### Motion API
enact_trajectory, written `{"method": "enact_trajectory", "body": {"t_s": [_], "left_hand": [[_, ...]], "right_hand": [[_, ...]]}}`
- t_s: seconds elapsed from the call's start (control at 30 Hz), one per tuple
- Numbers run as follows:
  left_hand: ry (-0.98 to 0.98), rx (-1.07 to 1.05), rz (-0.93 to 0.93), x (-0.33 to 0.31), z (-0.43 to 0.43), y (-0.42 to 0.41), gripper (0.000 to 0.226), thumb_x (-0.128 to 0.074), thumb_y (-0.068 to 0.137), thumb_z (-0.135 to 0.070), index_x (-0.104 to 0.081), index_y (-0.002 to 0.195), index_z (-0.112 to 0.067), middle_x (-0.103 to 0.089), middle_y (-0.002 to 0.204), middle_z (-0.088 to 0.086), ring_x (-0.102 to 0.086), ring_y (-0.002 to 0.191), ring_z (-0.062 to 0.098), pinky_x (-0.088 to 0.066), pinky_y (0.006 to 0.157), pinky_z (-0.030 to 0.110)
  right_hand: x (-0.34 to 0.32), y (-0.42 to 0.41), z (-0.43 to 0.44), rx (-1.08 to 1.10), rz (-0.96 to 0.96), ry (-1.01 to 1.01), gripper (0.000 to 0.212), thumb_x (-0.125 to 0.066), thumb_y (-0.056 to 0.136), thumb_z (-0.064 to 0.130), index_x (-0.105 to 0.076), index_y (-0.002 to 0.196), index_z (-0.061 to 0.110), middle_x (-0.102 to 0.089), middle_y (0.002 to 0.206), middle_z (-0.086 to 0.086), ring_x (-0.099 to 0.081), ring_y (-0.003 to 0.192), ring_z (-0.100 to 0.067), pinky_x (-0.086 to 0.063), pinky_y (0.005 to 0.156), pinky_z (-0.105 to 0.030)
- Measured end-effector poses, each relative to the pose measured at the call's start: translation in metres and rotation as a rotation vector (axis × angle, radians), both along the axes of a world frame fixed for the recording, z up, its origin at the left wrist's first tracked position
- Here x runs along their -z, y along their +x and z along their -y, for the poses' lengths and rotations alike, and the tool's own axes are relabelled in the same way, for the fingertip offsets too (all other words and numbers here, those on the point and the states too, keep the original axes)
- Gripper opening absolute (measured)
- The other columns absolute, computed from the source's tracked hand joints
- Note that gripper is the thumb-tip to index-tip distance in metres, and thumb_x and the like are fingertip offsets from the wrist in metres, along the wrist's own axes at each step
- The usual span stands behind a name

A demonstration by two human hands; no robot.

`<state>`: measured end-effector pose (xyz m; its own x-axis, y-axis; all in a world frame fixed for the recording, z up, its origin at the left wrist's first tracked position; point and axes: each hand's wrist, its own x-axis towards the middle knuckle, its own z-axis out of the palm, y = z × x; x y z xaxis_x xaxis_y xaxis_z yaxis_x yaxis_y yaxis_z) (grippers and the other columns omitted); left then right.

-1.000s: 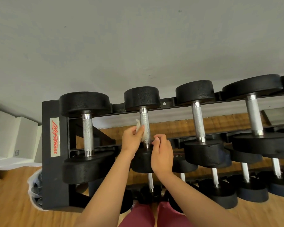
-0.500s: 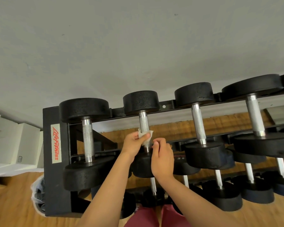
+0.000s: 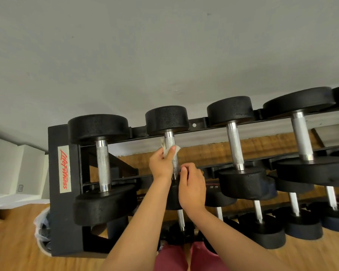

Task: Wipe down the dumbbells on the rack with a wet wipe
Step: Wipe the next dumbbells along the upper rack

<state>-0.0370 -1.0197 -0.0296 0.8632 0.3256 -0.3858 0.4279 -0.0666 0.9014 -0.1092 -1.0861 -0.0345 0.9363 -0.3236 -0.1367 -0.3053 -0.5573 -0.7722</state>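
Head view looks down on a black rack (image 3: 64, 192) with a red-lettered label, its top tier carrying a row of black dumbbells with knurled steel handles. The left hand (image 3: 161, 165) is at the second dumbbell (image 3: 167, 120) from the left, fingers and thumb curled round a crumpled white wet wipe (image 3: 169, 150) and pressing it against the upper part of that handle, just below the far head at twelve o'clock. The right hand (image 3: 192, 186) lies just beside it at five o'clock, back to the camera, its fingers (image 3: 184, 169) bent in at the lower end of the same handle; whether they actually grip the bar I cannot tell. The leftmost dumbbell (image 3: 103, 165) sits at nine o'clock of the hands, and the third dumbbell (image 3: 235, 145) and fourth dumbbell (image 3: 301, 137) at three o'clock, each apart from its neighbour. Smaller dumbbells (image 3: 262, 233) fill a lower tier toward four o'clock. A clear plastic bag (image 3: 41, 227) lies on the wooden floor (image 3: 12, 241) against the rack's left end, at eight o'clock. A grey wall (image 3: 145, 55) fills the upper half.
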Motion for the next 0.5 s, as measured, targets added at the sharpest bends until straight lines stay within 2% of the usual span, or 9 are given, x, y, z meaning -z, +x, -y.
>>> {"method": "enact_trajectory", "body": {"t_s": [0.03, 0.07, 0.13, 0.2, 0.33, 0.5], "left_hand": [[-0.006, -0.057, 0.006, -0.001, 0.001, -0.001, 0.01, -0.065, 0.092, -0.026, -0.07, 0.09, -0.018, -0.067, 0.087, -0.005, -0.061, 0.085, 0.009, -0.048, 0.073, 0.023], [-0.001, -0.123, 0.017, -0.001, 0.0, -0.003, 0.016, -0.065, 0.093, -0.025, -0.066, 0.077, -0.023, -0.065, 0.08, -0.008, -0.06, 0.08, 0.006, -0.046, 0.07, 0.021], [-0.004, -0.207, 0.029, 0.002, -0.003, -0.005, 0.027, -0.064, 0.093, -0.022, -0.06, 0.067, -0.029, -0.061, 0.073, -0.011, -0.056, 0.074, 0.002, -0.043, 0.068, 0.02], [-0.035, -0.201, 0.03, 0.0, -0.001, -0.002, 0.021, -0.062, 0.094, -0.023, -0.062, 0.073, -0.025, -0.061, 0.075, -0.012, -0.056, 0.074, 0.0, -0.043, 0.066, 0.018], [-0.036, -0.042, 0.033, -0.006, 0.01, 0.011, 0.013, -0.058, 0.097, -0.029, -0.062, 0.09, -0.019, -0.058, 0.08, -0.009, -0.054, 0.076, 0.003, -0.042, 0.065, 0.016], [0.02, -0.092, 0.072, -0.001, 0.007, 0.011, 0.02, -0.062, 0.094, -0.034, -0.063, 0.08, -0.02, -0.063, 0.076, -0.006, -0.059, 0.074, 0.007, -0.047, 0.063, 0.018]], "right_hand": [[-0.001, 0.0, 0.0, -0.001, 0.004, 0.001, 0.034, -0.027, 0.096, 0.042, -0.055, 0.101, 0.025, -0.056, 0.091, 0.011, -0.051, 0.089, -0.007, -0.045, 0.08, -0.028], [-0.001, 0.0, 0.0, -0.003, 0.008, 0.002, 0.032, -0.027, 0.096, 0.041, -0.055, 0.1, 0.025, -0.056, 0.09, 0.011, -0.05, 0.089, -0.007, -0.045, 0.08, -0.028], [0.0, 0.0, 0.0, -0.009, 0.006, -0.001, 0.027, -0.03, 0.098, 0.037, -0.054, 0.098, 0.026, -0.055, 0.089, 0.011, -0.05, 0.088, -0.008, -0.044, 0.08, -0.028], [0.0, 0.0, 0.0, -0.009, 0.01, -0.005, 0.029, -0.029, 0.098, 0.038, -0.055, 0.099, 0.025, -0.056, 0.089, 0.011, -0.049, 0.087, -0.008, -0.044, 0.079, -0.028], [0.001, 0.0, 0.0, -0.007, 0.009, -0.002, 0.034, -0.028, 0.098, 0.039, -0.058, 0.102, 0.022, -0.058, 0.092, 0.009, -0.05, 0.09, -0.008, -0.044, 0.08, -0.028], [0.0, 0.0, 0.001, -0.014, 0.007, 0.002, 0.034, -0.028, 0.097, 0.039, -0.057, 0.103, 0.022, -0.057, 0.093, 0.01, -0.05, 0.091, -0.008, -0.045, 0.082, -0.03]]}}
